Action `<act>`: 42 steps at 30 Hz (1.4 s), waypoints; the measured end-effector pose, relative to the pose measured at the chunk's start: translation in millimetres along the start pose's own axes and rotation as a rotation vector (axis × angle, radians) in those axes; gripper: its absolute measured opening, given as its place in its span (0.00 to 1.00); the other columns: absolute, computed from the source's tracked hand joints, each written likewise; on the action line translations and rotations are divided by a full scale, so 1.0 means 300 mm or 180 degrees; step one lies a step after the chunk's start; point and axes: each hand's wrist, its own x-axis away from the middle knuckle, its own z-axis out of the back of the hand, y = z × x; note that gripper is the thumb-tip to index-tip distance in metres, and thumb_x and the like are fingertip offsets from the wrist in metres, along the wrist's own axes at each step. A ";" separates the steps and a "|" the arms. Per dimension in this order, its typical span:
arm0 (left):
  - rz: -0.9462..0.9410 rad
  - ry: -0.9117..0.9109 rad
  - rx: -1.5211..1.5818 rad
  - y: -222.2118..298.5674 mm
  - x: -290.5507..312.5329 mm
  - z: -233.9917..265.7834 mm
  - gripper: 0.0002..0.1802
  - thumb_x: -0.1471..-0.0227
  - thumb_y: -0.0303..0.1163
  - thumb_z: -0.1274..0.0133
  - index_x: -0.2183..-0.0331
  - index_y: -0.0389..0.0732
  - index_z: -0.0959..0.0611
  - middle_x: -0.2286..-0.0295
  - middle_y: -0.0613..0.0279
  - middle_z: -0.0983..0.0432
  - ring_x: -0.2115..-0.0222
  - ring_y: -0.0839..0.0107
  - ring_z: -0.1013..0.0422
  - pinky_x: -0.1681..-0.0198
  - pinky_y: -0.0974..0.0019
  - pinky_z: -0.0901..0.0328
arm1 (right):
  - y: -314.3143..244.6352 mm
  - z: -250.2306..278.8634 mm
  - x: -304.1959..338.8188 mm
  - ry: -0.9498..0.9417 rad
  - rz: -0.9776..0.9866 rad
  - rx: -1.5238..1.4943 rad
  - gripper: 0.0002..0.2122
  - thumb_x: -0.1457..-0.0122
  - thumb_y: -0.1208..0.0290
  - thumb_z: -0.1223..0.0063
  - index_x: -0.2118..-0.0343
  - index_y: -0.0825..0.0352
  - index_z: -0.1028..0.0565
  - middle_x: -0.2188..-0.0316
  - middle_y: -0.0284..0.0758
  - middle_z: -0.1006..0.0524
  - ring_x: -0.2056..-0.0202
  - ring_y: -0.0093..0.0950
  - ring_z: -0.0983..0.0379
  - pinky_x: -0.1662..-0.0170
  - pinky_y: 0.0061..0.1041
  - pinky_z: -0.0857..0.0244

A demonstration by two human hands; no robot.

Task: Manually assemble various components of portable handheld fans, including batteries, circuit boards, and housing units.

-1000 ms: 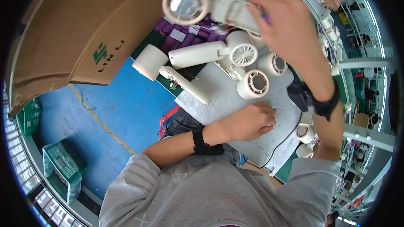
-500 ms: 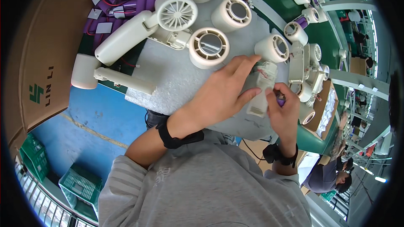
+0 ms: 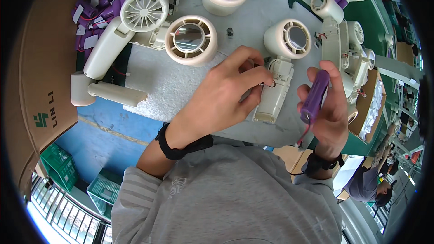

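Observation:
A white handheld fan [image 3: 289, 40] lies with its round head away from me and its opened handle [image 3: 272, 97] toward me. Over the handle's left edge, my left hand [image 3: 226, 88] is closed in a pinch. A thin dark wire loop [image 3: 270, 84] shows at its fingertips; what else they hold is hidden. To the right of the handle, my right hand [image 3: 330, 108] holds a purple cylindrical battery [image 3: 315, 96] upright and tilted, clear of the fan. Thin wires with a small connector [image 3: 300, 143] hang from the battery's lower end.
Other white fan parts [image 3: 190, 40] stand on the grey foam mat [image 3: 153, 72]. A heap of purple batteries [image 3: 92, 22] lies at the far left beside a cardboard box [image 3: 43, 63]. More fans [image 3: 332, 36] and an open carton [image 3: 368, 108] are at right. A small dark piece [image 3: 230, 32] lies on the mat.
My right hand has moved right, away from the handle, with the battery now plainly in its fingers. My left fingers have curled into a pinch above the handle. The whole view has shifted somewhat.

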 end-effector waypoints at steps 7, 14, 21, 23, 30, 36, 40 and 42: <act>-0.0132 -0.0009 -0.0181 -0.010 -0.008 -0.009 0.14 0.61 0.14 0.44 0.69 0.39 0.22 0.62 0.56 0.25 0.67 0.60 0.26 0.67 0.63 0.31 | 0.052 0.069 -0.049 -0.0825 -0.0317 -0.1639 0.33 0.62 0.81 0.35 0.50 0.66 0.39 0.65 0.35 0.31 0.71 0.29 0.32 0.68 0.27 0.33; -0.0136 -0.0080 -0.0127 -0.010 -0.012 -0.005 0.16 0.62 0.13 0.43 0.67 0.39 0.23 0.63 0.55 0.24 0.66 0.58 0.26 0.65 0.62 0.32 | 0.030 0.023 -0.055 -0.0370 0.0766 0.1223 0.19 0.58 0.79 0.32 0.64 0.67 0.31 0.73 0.35 0.25 0.73 0.29 0.29 0.71 0.25 0.33; -0.0212 -0.0206 -0.0136 -0.014 -0.017 -0.001 0.19 0.64 0.13 0.43 0.66 0.39 0.24 0.64 0.55 0.24 0.66 0.57 0.27 0.65 0.62 0.32 | 0.092 -0.049 -0.080 -0.0279 0.2240 0.4130 0.14 0.61 0.85 0.33 0.74 0.68 0.30 0.68 0.38 0.21 0.71 0.31 0.26 0.68 0.26 0.32; -0.0259 -0.0216 -0.0132 -0.016 -0.018 0.001 0.19 0.65 0.13 0.43 0.66 0.39 0.24 0.65 0.55 0.24 0.67 0.57 0.27 0.65 0.62 0.32 | 0.104 -0.052 -0.084 -0.0125 0.2418 0.4051 0.11 0.61 0.82 0.34 0.75 0.67 0.27 0.71 0.36 0.21 0.73 0.32 0.27 0.71 0.26 0.32; 0.0102 -0.0204 0.0029 0.006 -0.015 0.007 0.21 0.65 0.13 0.43 0.63 0.38 0.23 0.68 0.55 0.24 0.69 0.59 0.26 0.68 0.63 0.31 | 0.116 -0.058 -0.085 -0.0059 0.2491 0.4224 0.11 0.62 0.80 0.34 0.76 0.67 0.26 0.75 0.34 0.21 0.74 0.32 0.27 0.73 0.26 0.32; 0.0014 -0.0016 0.0028 -0.014 -0.011 0.007 0.19 0.66 0.12 0.43 0.66 0.37 0.20 0.69 0.56 0.25 0.71 0.64 0.26 0.69 0.67 0.31 | 0.102 -0.072 -0.074 -0.0269 0.2157 0.4542 0.12 0.62 0.82 0.34 0.75 0.67 0.27 0.75 0.35 0.20 0.74 0.33 0.27 0.71 0.27 0.33; -0.0204 0.0220 0.0113 -0.034 -0.007 -0.001 0.16 0.67 0.11 0.45 0.71 0.38 0.18 0.69 0.55 0.25 0.72 0.66 0.26 0.70 0.69 0.31 | 0.105 -0.070 -0.074 -0.0231 0.2171 0.4520 0.11 0.62 0.81 0.35 0.75 0.67 0.27 0.76 0.34 0.21 0.74 0.34 0.28 0.71 0.27 0.34; -0.0151 0.0288 0.0119 -0.035 0.000 -0.008 0.16 0.67 0.10 0.45 0.72 0.39 0.18 0.70 0.55 0.25 0.74 0.67 0.27 0.71 0.70 0.32 | 0.101 -0.070 -0.077 -0.0270 0.2164 0.4514 0.11 0.63 0.81 0.34 0.76 0.67 0.27 0.75 0.34 0.21 0.74 0.34 0.28 0.71 0.27 0.34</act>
